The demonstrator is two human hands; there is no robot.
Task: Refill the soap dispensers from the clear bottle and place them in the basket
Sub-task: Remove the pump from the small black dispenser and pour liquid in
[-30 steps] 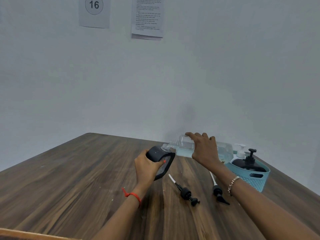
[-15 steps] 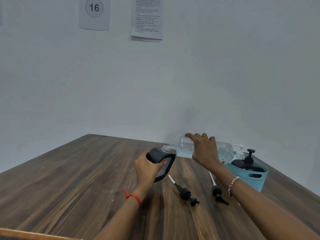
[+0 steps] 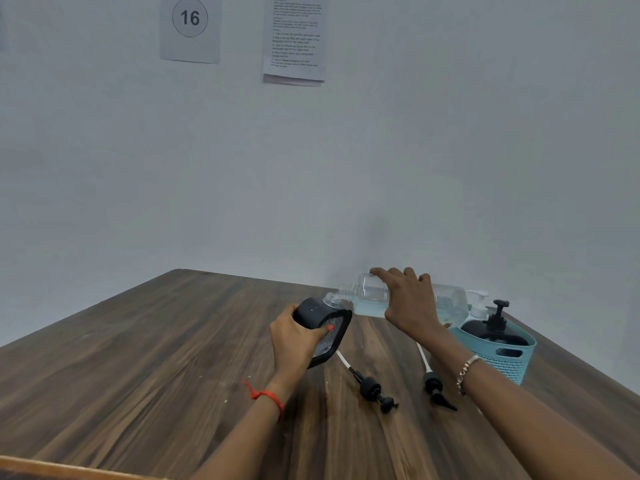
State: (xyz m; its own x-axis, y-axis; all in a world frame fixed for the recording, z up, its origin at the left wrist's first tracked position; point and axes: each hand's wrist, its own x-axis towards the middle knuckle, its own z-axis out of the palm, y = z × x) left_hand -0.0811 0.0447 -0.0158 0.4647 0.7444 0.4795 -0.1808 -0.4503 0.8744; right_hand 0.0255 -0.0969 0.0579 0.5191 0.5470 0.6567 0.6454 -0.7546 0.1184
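A dark wood-grain table (image 3: 138, 358) fills the lower part of the head view, its far edge running against a plain pale wall (image 3: 346, 168). High on that wall hang a grey sheet with the number 16 in a circle (image 3: 189, 26) and, to its right, a printed sheet of small text (image 3: 294, 38) too fine to read. At the right edge of the table stands a teal woven basket (image 3: 502, 362) holding a black pump dispenser (image 3: 493, 332) and, behind it, a white pump dispenser (image 3: 479, 304). Two loose black pump heads lie on the wood in front of the hands, each with a white tube pointing away from the viewer: the left pump head (image 3: 370, 388) and the right pump head (image 3: 434, 388), the latter partly behind the right forearm. The left hand (image 3: 294, 341), a red thread at its wrist, is curled tightly around a dark dispenser bottle (image 3: 320, 323), which is raised off the table and tilted with its open neck toward the right. The right hand (image 3: 408, 303), a bracelet on its wrist, grips the clear bottle (image 3: 370, 299) from above, fingers wrapped over its body; the bottle lies nearly level, pale blue liquid along its lower side, its threaded mouth meeting the dark bottle's neck.
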